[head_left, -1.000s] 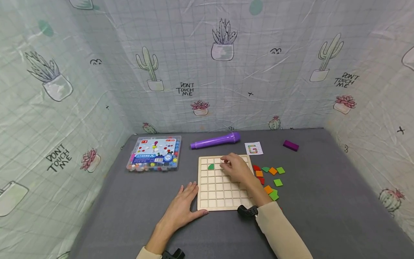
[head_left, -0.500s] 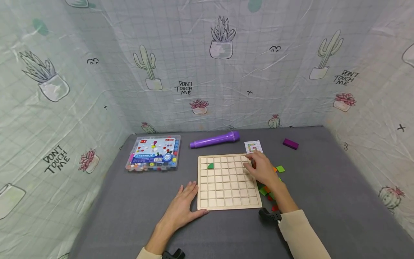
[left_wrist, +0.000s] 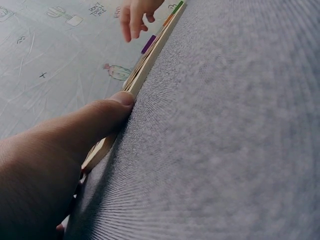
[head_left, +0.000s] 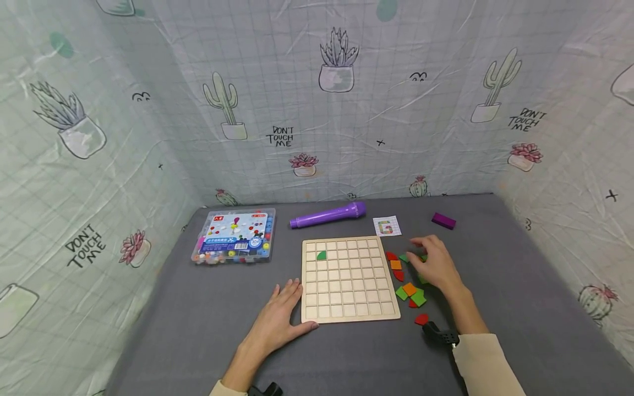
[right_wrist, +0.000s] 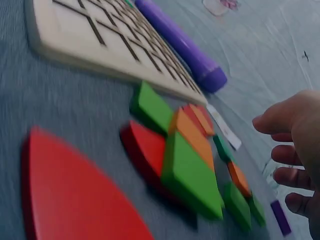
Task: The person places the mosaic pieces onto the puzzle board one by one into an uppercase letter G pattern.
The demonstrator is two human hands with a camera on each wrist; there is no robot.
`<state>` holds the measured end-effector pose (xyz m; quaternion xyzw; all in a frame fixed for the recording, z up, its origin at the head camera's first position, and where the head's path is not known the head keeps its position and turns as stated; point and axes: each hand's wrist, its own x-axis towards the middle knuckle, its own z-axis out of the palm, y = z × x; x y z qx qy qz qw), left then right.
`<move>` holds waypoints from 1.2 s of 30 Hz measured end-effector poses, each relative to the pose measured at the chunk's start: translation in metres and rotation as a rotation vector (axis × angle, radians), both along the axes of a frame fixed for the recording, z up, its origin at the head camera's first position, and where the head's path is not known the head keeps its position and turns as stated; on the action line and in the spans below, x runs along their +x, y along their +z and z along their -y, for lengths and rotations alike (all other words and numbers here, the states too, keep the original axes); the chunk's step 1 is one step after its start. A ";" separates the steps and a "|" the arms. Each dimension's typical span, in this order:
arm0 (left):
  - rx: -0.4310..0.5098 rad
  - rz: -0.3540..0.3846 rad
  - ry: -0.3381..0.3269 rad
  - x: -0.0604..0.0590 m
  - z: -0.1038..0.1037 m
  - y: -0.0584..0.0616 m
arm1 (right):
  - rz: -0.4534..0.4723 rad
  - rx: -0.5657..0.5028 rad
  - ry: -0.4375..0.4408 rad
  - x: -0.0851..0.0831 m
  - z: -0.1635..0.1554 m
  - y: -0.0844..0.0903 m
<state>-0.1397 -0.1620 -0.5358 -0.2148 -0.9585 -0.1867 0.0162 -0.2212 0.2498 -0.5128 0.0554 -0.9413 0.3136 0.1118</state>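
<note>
A wooden grid board [head_left: 346, 297] lies on the grey table with one green quarter-round piece [head_left: 322, 255] in its upper left. My left hand [head_left: 278, 314] lies flat on the table, its thumb [left_wrist: 102, 117] against the board's near left edge [left_wrist: 142, 67]. My right hand [head_left: 432, 263] hovers with loosely curved fingers [right_wrist: 292, 150] over the loose tiles right of the board and holds nothing. Those tiles include a red piece [right_wrist: 75, 190], a green square [right_wrist: 192, 175], an orange one [head_left: 409, 289] and another red one [head_left: 391, 256].
A purple cylinder [head_left: 328, 215], a small card with a G pattern [head_left: 387, 226] and a purple block [head_left: 443, 221] lie behind the board. A clear box of beads [head_left: 234, 236] sits at the left. Patterned cloth walls close in three sides.
My right hand has moved from the board's upper rows off to the right, over the loose tiles. The left hand has stayed in place.
</note>
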 end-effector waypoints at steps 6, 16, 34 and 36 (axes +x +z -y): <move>0.001 -0.011 0.002 0.000 0.000 -0.002 | 0.023 0.021 -0.031 0.004 -0.019 -0.005; -0.010 -0.008 0.001 0.000 0.000 -0.003 | 0.066 0.035 -0.076 0.008 -0.040 -0.016; -0.004 -0.004 0.003 0.002 0.000 0.000 | 0.103 0.059 -0.108 0.006 -0.045 -0.016; -0.004 -0.003 0.002 0.001 0.000 0.000 | 0.110 0.052 -0.111 0.004 -0.045 -0.017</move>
